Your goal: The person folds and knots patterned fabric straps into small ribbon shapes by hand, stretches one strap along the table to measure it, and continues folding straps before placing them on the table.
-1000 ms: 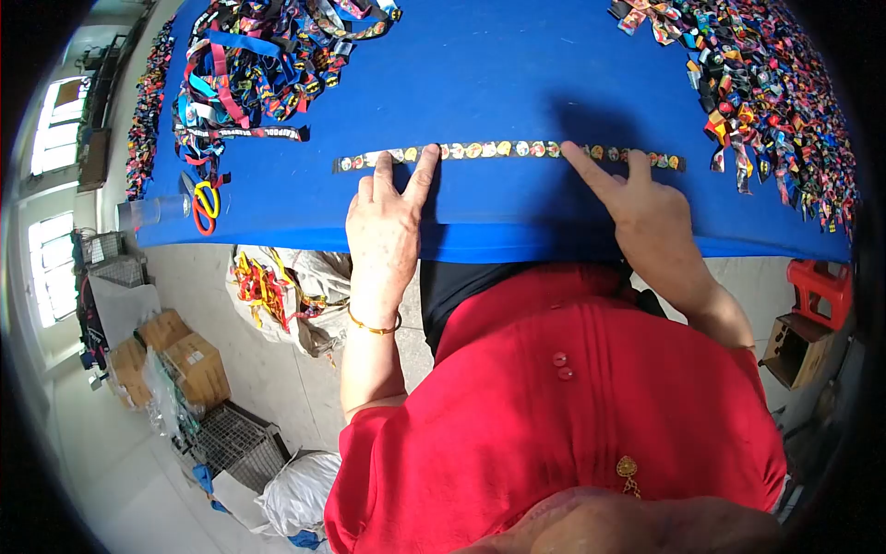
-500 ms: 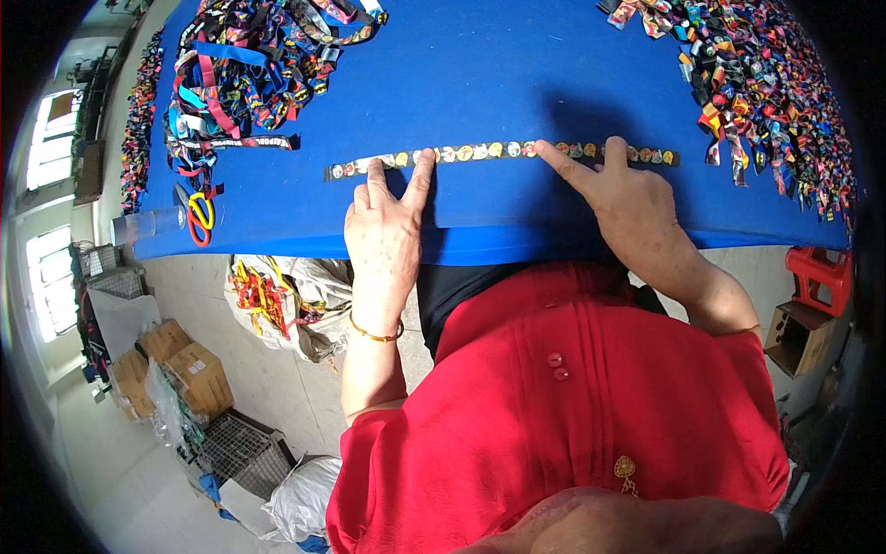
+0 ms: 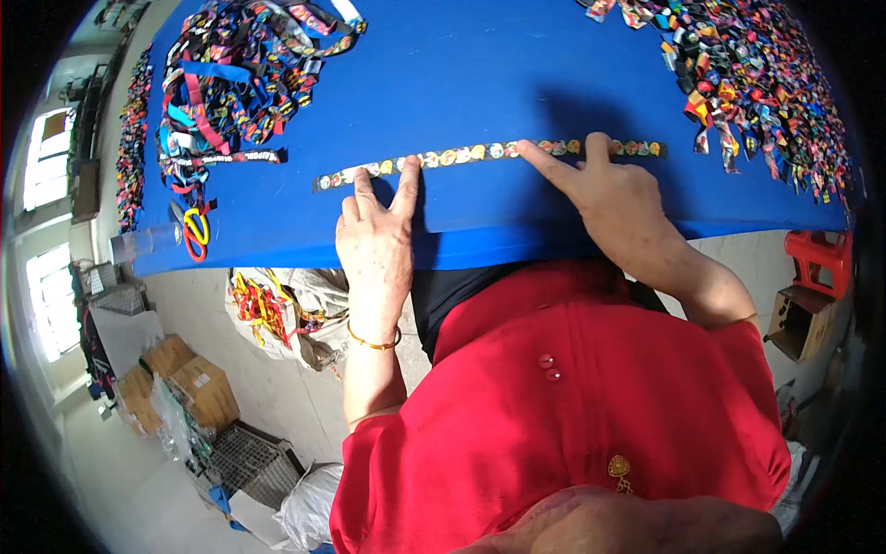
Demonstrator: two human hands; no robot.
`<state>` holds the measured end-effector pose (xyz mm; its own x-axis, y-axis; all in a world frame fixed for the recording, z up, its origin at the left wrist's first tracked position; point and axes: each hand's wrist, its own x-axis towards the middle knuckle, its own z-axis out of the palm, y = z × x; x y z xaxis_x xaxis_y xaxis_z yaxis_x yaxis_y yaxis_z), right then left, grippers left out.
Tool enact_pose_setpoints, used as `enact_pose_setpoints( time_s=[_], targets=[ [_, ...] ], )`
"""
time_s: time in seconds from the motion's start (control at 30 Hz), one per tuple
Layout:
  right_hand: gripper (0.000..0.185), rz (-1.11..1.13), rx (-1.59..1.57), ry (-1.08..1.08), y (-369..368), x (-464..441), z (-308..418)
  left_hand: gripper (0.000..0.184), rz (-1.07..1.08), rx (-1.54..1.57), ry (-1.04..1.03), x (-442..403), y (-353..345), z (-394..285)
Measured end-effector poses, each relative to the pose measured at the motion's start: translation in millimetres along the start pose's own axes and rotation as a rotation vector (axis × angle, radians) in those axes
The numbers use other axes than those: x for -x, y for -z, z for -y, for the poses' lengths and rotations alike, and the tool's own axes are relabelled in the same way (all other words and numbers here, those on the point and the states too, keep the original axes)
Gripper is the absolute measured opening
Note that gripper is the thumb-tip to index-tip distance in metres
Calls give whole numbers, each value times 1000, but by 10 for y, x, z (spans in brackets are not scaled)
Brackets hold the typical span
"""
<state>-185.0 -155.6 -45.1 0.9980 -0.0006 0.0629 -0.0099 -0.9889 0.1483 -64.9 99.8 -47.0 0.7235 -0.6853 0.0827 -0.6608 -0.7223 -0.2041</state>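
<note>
A narrow patterned ribbon strap [image 3: 461, 155], dark with a row of round colourful motifs, lies flat and stretched sideways across the blue-covered table [image 3: 415, 83]. On its left part, my left hand [image 3: 374, 245] rests two outstretched, spread fingertips. Toward the strap's right part, my right hand [image 3: 620, 198] presses with two fingers set wide apart. Neither hand is wrapped around the strap; both touch it from above. Its two ends extend past my fingers.
A tangled heap of printed straps [image 3: 231, 92] sits at the back left, with scissors [image 3: 196, 231] near the table edge. Many small strap pieces [image 3: 757, 83] cover the right side. Below are a sack [image 3: 318, 309], cardboard boxes [image 3: 203, 392] and a red stool [image 3: 820, 263].
The view has shifted and tilted slightly, so the table and strap appear a little to the left. Both hands keep their fingers on the strap in much the same pose.
</note>
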Motion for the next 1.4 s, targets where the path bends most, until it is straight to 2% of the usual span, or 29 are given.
enact_pose_setpoints(
  time_s=[0.07, 0.7, 0.9, 1.0, 1.1, 1.13, 1.23, 1.33, 1.4],
  targets=[
    [62, 30, 8, -16, 35, -3, 13, 73, -12, -30, -39, 3, -6, 18],
    [58, 24, 35, -49, 13, 25, 34, 80, 63, -11, 27, -16, 105, -75],
    [59, 45, 8, -34, 30, 15, 14, 75, -2, -16, -21, -8, 46, -31],
    [61, 80, -21, -29, 95, -15, 1, 72, -8, -19, -27, 4, 21, -8],
    [73, 73, -123, -6, 95, -20, -45, 71, -30, -13, -29, 15, -29, 17],
    [75, 146, -154, -40, 125, -27, -40, 71, -33, -17, -30, 20, -46, 24],
    [71, 112, -130, -27, 285, -63, -69, 72, -54, -48, -39, 36, -75, 37],
    [56, -2, -253, 88, 283, -234, 6, 74, -45, -36, -20, 45, -47, 18],
    [38, -244, -377, 218, 178, -416, 107, 77, -38, -12, 10, 44, -27, -6]
  ],
)
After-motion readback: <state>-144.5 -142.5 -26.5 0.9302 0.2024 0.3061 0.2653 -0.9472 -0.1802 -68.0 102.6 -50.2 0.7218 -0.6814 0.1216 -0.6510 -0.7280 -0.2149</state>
